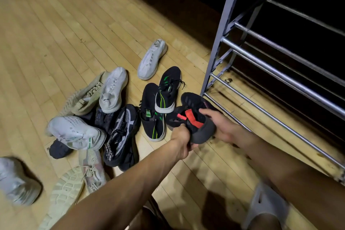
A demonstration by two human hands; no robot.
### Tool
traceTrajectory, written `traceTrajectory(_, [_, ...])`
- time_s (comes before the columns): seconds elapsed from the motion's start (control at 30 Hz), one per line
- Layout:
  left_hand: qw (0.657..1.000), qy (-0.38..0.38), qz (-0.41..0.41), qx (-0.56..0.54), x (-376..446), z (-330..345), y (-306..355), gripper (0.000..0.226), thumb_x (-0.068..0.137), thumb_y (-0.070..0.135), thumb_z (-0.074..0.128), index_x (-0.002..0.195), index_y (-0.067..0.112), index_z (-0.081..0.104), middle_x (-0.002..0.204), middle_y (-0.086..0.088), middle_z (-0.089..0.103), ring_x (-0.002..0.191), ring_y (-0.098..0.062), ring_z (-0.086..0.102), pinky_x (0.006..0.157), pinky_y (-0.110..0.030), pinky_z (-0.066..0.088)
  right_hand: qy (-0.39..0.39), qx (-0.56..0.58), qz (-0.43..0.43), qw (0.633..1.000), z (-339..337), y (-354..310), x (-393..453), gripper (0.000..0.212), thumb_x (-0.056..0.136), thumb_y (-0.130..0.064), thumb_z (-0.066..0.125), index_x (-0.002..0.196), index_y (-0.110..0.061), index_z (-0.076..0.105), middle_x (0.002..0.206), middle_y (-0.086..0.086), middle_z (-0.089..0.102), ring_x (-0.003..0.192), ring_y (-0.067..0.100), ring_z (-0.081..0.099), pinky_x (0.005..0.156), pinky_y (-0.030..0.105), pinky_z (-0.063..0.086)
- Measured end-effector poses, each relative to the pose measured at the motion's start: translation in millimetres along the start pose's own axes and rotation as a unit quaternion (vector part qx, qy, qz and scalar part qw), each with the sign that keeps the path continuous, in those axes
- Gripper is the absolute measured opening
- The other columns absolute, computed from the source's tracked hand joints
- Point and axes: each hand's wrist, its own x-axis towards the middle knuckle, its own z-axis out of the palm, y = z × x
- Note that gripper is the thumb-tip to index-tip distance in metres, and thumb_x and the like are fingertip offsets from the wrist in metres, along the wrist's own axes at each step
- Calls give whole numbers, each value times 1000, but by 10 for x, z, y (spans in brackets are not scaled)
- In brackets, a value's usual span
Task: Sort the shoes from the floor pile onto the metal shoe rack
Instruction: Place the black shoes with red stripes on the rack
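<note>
Rack (276, 78) shelves seemingly bare; shoes (115, 117) floor-bound.

We see a pale wood-plank floor (93, 30) at ten o'clock, glossy metal rack (280, 80) bars at three, and matt knit-cloth shoes (113, 91) centrally.

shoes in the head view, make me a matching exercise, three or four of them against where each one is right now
Column one:
1. black shoe with red tab
2. lone white sneaker
3. black shoe with green stripes
4. tan sneaker

Column two:
A. lying partly over its matching shoe
B. at the pile's far left edge, under a white shoe
C. gripped by both hands, beside the metal shoe rack
D. alone on the floor, beyond the pile

Pairs: 1-C, 2-D, 3-A, 4-B
</note>
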Motion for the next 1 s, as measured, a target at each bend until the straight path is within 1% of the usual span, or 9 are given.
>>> traceTrajectory(0.07, [999, 20, 29, 38, -44, -34, -23, 36, 106, 31, 27, 124, 17, 55, 108, -6, 65, 70, -13, 59, 37, -17, 44, -9, -6, 9, 1000, -15, -5, -45, 36, 97, -29, 51, 122, -9, 67, 119, 13, 69, 104, 26, 65, 91, 35, 49])
traceTrajectory(0.17, [995, 21, 60, 76, -125, -80, -34, 36, 106, 29, 27, 128, 16, 53, 110, -5, 65, 69, -11, 56, 35, -15, 42, -50, -14, 19, 998, -9, -36, -84, 40, 95, -29, 49, 123, -6, 65, 123, 16, 67, 108, 28, 62, 106, 41, 41])
traceTrajectory(0.3, [994, 16, 55, 96, -286, -134, 63, 30, 104, 27, 29, 115, 19, 56, 93, -1, 63, 66, -13, 55, 43, -21, 45, -35, -46, 17, 998, 104, -100, -121, 38, 92, -38, 52, 111, -11, 72, 110, 14, 73, 94, 25, 68, 88, 35, 47])
traceTrajectory(0.47, [993, 19, 45, 112, -382, -315, 218, 30, 104, 31, 31, 110, 19, 58, 95, -2, 63, 65, -14, 56, 47, -23, 48, -35, -72, 22, 997, 301, -181, -119, 28, 89, -30, 52, 95, -11, 73, 103, 16, 73, 86, 25, 67, 83, 35, 47])
traceTrajectory(0.57, [997, -3, 17, 72, -422, -439, 297, 31, 103, 31, 33, 111, 21, 62, 96, 0, 69, 73, -16, 61, 59, -27, 51, -34, -65, 18, 997, 488, -173, -162, 29, 94, -24, 46, 98, -9, 71, 94, 12, 73, 76, 20, 68, 71, 27, 50])
traceTrajectory(0.7, [999, -17, 27, -12, -431, -591, 411, 44, 99, 37, 37, 125, 13, 63, 120, -5, 69, 105, -24, 67, 69, -30, 56, -24, -25, 11, 999, 712, -95, -135, 36, 96, -24, 44, 110, -8, 72, 114, 14, 71, 103, 28, 67, 91, 36, 50])
traceTrajectory(0.83, [995, 6, 76, -58, -422, -789, 582, 53, 102, 45, 23, 112, 15, 66, 112, -8, 70, 92, -24, 67, 69, -30, 53, -63, 33, 36, 997, 891, -8, -237, 30, 97, -13, 38, 111, -13, 65, 106, 10, 69, 88, 21, 64, 64, 29, 55])
traceTrajectory(0.93, [994, 14, 88, -65, -406, -932, 665, 50, 101, 42, 28, 115, 12, 66, 111, -9, 71, 94, -24, 69, 67, -30, 53, -69, 39, 35, 996, 1004, 64, -302, 35, 96, -13, 40, 124, -9, 60, 117, 15, 65, 98, 25, 62, 74, 34, 55])
traceTrajectory(1.0, [993, 2, 101, -61, -476, -983, 715, 46, 101, 38, 29, 101, 11, 67, 99, -10, 73, 86, -23, 68, 65, -30, 51, -74, 41, 29, 996, 1091, 67, -338, 35, 96, -14, 44, 127, -9, 60, 124, 15, 65, 107, 28, 61, 82, 37, 55])
